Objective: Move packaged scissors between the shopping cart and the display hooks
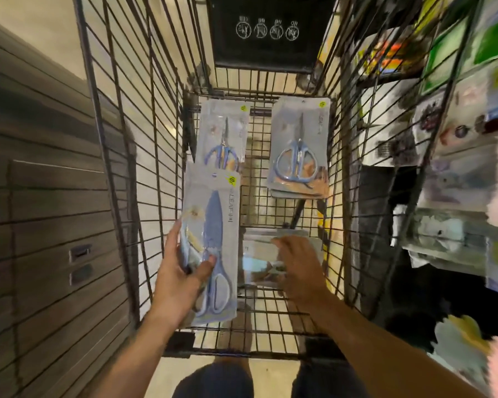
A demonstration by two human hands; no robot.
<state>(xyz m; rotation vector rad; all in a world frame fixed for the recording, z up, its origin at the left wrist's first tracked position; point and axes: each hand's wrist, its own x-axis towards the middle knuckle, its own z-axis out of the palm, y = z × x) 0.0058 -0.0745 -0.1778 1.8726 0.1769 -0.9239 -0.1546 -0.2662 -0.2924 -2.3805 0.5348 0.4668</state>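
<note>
Left hand (181,278) grips one scissors pack (213,242) by its handle end; right hand (299,268) reaches flat-fingered onto a blurred pack (266,259) just right of that grip, hold unclear. Beyond our grip two more packs (298,150) lie in the cart (121,139), so we judge several moves remain; hooks not visible.

Left: dark slatwall panel (49,196) with two small metal label holders (80,264). Top centre: black plaque (270,33) printed with four round white warning icons. Right: store shelves (454,156) packed with blurred packaged goods, a green pack (492,38) up top. Floor: pale tiles (273,374). Bottom edge: dark trouser legs (213,380).
</note>
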